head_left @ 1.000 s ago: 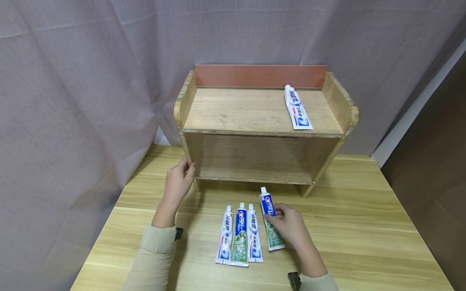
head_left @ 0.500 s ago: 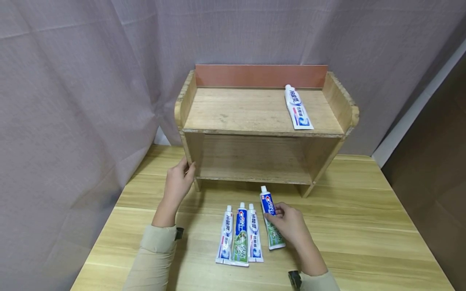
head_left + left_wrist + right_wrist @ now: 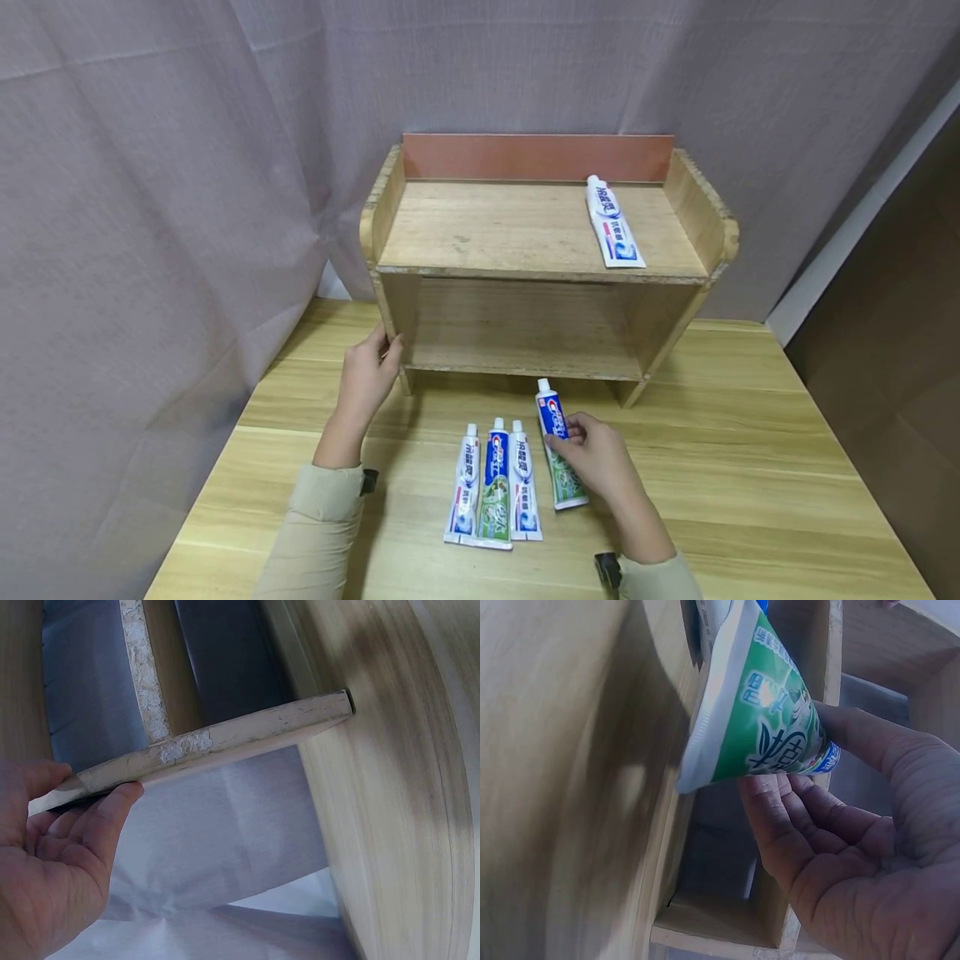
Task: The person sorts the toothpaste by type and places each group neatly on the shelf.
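My right hand (image 3: pixel 597 454) pinches a blue and green toothpaste tube (image 3: pixel 567 486) between thumb and fingers, its white cap pointing toward the shelf. In the right wrist view the tube's green crimped end (image 3: pixel 739 720) faces the camera. My left hand (image 3: pixel 366 372) grips the left side panel of the wooden shelf (image 3: pixel 540 273); the left wrist view has thumb and fingers on either side of the panel edge (image 3: pixel 210 742). Left of the held tube lie a white tube (image 3: pixel 463 492), a blue and green tube (image 3: pixel 495 492) and another white tube (image 3: pixel 523 487), side by side.
One white toothpaste tube (image 3: pixel 613 223) lies on the shelf's top board, toward the right. The shelf stands at the back of the wooden table (image 3: pixel 750 467), before a grey curtain (image 3: pixel 187 167). A dark brown surface (image 3: pixel 885 275) rises at the right.
My right hand has shifted the held toothpaste tube slightly toward the shelf. The left hand, the shelf and the other tubes look unmoved.
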Demonstrator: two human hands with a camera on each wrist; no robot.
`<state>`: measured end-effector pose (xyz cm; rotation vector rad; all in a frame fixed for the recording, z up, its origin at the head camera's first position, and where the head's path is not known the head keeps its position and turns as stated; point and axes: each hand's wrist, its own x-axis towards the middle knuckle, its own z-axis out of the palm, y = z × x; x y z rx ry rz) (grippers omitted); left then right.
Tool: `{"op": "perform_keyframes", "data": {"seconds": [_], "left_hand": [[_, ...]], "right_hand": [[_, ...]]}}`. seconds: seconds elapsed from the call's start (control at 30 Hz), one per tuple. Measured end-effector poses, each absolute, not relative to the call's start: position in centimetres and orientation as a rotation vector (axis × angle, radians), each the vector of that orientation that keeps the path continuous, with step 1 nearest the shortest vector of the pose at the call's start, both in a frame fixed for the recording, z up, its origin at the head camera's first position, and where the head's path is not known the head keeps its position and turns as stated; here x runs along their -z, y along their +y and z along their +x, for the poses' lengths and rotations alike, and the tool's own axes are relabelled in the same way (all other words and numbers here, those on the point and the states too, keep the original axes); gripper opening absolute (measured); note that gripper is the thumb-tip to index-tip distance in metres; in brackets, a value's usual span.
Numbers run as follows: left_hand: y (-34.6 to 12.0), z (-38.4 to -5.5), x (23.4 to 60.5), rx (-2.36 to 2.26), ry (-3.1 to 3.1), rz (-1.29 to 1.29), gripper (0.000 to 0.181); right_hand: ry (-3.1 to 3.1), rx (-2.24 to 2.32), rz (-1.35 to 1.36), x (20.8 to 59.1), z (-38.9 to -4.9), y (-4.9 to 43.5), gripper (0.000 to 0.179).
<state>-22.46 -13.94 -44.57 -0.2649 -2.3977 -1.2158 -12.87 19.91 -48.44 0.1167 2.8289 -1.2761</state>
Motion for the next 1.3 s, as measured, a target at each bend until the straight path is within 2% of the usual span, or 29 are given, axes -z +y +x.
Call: {"op": "perform_keyframes", "data": {"seconds": [1.3], "left_hand": [[-13.98,-22.49,44.54,1.224,-2.404,-0.263,0.029]], "right_hand": [[2.880,1.224,0.096,47.94,-13.32,19.92,0.042]]}}
